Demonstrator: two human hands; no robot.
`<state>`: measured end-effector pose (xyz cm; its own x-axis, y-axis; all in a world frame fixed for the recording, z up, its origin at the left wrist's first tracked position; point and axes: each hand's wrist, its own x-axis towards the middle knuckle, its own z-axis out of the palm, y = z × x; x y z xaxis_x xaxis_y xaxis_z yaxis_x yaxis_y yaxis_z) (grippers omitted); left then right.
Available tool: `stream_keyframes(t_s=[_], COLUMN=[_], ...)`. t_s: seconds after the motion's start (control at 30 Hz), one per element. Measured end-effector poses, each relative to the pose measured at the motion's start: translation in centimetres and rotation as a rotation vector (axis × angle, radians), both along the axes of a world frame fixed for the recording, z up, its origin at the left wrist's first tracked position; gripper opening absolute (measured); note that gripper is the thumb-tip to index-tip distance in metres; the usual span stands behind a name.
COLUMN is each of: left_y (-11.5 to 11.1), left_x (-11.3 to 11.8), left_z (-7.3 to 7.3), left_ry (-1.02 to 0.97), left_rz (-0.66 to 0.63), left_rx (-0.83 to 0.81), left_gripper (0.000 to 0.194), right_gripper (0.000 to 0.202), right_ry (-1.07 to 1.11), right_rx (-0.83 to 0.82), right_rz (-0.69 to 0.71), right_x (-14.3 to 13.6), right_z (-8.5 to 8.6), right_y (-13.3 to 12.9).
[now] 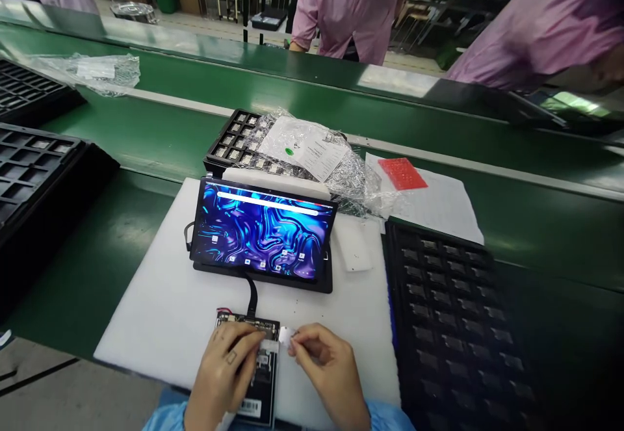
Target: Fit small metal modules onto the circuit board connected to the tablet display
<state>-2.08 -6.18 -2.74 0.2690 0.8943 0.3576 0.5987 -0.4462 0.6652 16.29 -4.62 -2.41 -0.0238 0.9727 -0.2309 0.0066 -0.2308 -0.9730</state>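
Head view shows our left hand (229,366) pressing flat on the circuit board (251,369) on the white foam pad (160,314), fingers closed over it, while our right hand (326,369) pinches a small metal piece (285,335) beside it, below the lit tablet (263,233).

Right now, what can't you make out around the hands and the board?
Head view only:
- Circuit board: top hidden under left hand; near end cut by frame edge.
- Small silver piece in right hand: too small to identify.
- Right tray: blurred, contents unclear.
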Motion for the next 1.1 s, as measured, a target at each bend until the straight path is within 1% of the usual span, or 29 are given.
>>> stream_keyframes(t_s=[0.23, 0.4, 0.53, 0.63, 0.73, 0.83, 1.1], left_y=[0.1, -0.2, -0.3, -0.4, -0.6, -0.7, -0.7], left_x=[0.1, -0.1, -0.3, -0.4, -0.5, -0.5, -0.4], left_z=[0.3, 0.1, 0.0, -0.1, -0.2, -0.2, -0.2], left_ry=[0.014, 0.053, 0.068, 0.1, 0.133, 0.161, 0.194], left_rz=[-0.003, -0.035, -0.053, -0.064, -0.044, -0.026, -0.04], left_rx=[-0.009, -0.051, -0.044, -0.032, -0.018, -0.006, 0.016], left_gripper=[0.026, 0.031, 0.034, 0.038, 0.041, 0.04, 0.036], right_gripper=[0.011, 0.017, 0.022, 0.026, 0.032, 0.038, 0.053], right_ry=[-0.014, -0.022, 0.004, 0.016, 0.025, 0.025, 0.049], right_rx=[-0.05, -0.188, -0.276, -0.293, -0.295, -0.293, -0.321], right_rz=[-0.003, 0.021, 0.028, 0.02, 0.017, 0.022, -0.013], right_x=[0.1, 0.1, 0.1, 0.1, 0.1, 0.1, -0.1], right_z=[-0.2, -0.2, 0.0, 0.1, 0.1, 0.3, 0.9], right_y=[-0.1, 0.4, 0.9, 0.9, 0.7, 0.7, 1.1])
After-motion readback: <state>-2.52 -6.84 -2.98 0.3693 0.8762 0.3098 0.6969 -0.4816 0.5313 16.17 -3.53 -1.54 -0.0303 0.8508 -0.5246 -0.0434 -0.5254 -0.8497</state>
